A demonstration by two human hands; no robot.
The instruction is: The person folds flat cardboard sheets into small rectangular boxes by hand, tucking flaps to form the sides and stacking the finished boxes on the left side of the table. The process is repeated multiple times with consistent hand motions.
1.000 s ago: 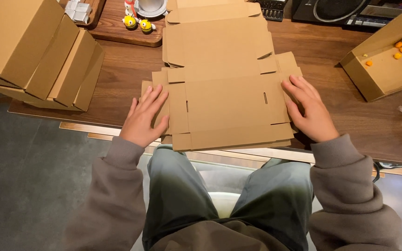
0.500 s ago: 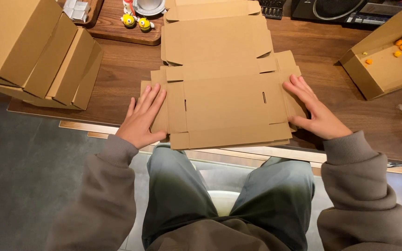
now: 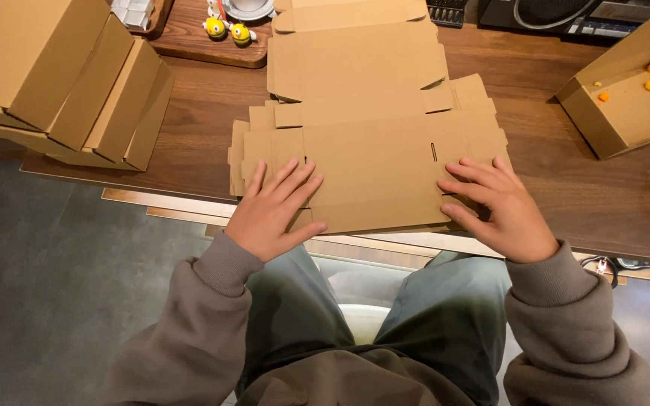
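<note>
A flat, unfolded cardboard box blank lies on top of a stack of similar blanks on the wooden table. My left hand rests palm down on the blank's near left part, fingers spread. My right hand presses flat on its near right flap, fingers pointing left. Neither hand grips anything.
A pile of folded cardboard boxes sits at the table's left. An open box with small orange pieces stands at the right. A wooden tray with two yellow figurines is at the back. My legs are under the table edge.
Both hands have slid inward over the blank, toward its middle and near edge. The blank itself stays in place.
</note>
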